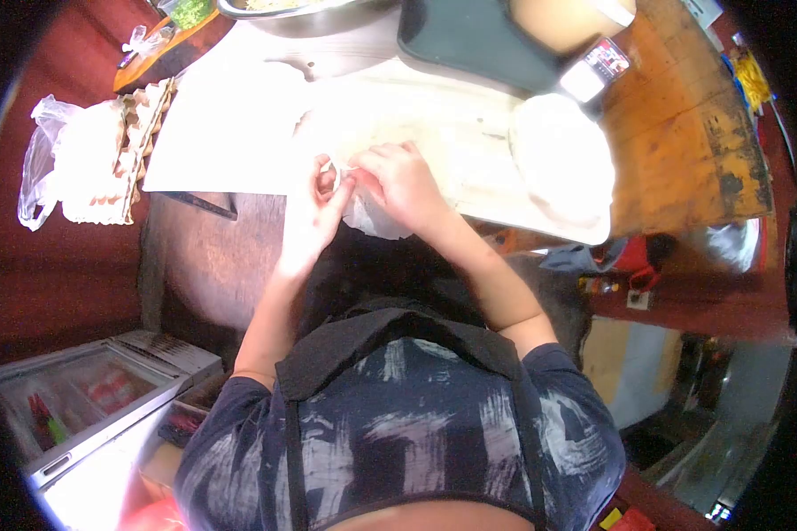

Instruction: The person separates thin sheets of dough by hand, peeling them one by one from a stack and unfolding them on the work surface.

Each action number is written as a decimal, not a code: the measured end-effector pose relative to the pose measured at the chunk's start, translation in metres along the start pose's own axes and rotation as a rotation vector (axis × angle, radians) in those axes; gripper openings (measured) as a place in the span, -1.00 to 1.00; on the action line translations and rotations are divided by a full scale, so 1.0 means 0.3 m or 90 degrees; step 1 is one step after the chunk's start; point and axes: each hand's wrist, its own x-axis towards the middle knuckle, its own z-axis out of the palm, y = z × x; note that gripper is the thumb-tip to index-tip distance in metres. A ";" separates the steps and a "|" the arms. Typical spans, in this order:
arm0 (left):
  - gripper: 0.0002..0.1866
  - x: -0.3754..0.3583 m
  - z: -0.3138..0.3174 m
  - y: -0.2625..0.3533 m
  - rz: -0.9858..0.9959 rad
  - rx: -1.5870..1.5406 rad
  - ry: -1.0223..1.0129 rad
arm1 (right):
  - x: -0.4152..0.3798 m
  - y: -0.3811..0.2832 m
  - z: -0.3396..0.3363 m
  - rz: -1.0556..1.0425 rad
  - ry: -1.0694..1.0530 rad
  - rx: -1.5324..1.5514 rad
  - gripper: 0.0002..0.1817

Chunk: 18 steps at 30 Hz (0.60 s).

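Note:
A thin, pale sheet [372, 219] that looks like a dough wrapper hangs between my hands at the front edge of the white tray [469, 181]. On its left side, my left hand [319, 208] pinches it with thumb and fingers. My right hand [403, 184] is curled over the sheet from the right, fingers closed on it. Something reddish shows beside the right thumb; whether it is a filling or skin I cannot make out. Glare washes out much of the tray. On the tray's right side lies a round white pile [562, 164], its details lost in the brightness.
A metal bowl [283, 11] and a dark green board [460, 44] are at the back. Beside the board stand a tan container [567, 22] and a small box [598, 69]. Egg cartons [142, 133] and a plastic bag [40, 164] sit left. A glass-topped freezer [155, 350] stands lower left.

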 end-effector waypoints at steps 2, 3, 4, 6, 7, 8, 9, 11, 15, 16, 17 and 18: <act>-0.53 0.012 -0.014 0.030 -0.031 -0.014 -0.028 | 0.003 -0.004 0.002 0.002 -0.001 0.015 -0.83; -0.53 0.017 -0.021 0.044 -0.062 -0.030 -0.060 | 0.002 0.005 -0.003 0.020 0.009 0.016 -0.84; -0.53 0.020 -0.022 0.037 -0.062 -0.030 -0.058 | 0.003 0.013 -0.008 0.040 0.019 0.015 -0.85; -0.57 0.024 -0.015 0.024 -0.041 0.006 -0.044 | 0.007 0.020 -0.023 0.066 0.031 0.033 -0.87; -0.57 0.025 -0.015 0.020 -0.040 0.005 -0.046 | 0.007 0.024 -0.030 0.095 0.043 0.051 -0.88; -0.58 0.025 -0.017 0.025 -0.036 0.012 -0.058 | 0.003 0.034 -0.029 0.097 0.043 0.049 -0.88; -0.60 0.026 -0.019 0.027 -0.030 0.019 -0.069 | 0.001 0.048 -0.024 0.106 0.074 0.044 -0.87; -0.60 0.032 -0.017 0.011 -0.042 -0.009 -0.061 | 0.003 0.065 -0.029 0.114 0.104 0.040 -0.87; -0.62 0.036 -0.016 0.000 -0.076 -0.058 -0.051 | -0.002 0.081 -0.032 0.200 0.093 0.012 -0.85; -0.62 0.038 -0.017 0.005 -0.074 -0.058 -0.052 | -0.003 0.083 -0.030 0.203 0.098 -0.018 -0.83; -0.63 0.039 -0.021 0.014 -0.081 -0.051 -0.092 | 0.002 0.070 -0.040 0.203 0.099 -0.019 -0.83; -0.64 0.039 -0.024 0.019 -0.088 -0.043 -0.132 | 0.010 0.046 -0.057 0.195 0.088 0.008 -0.83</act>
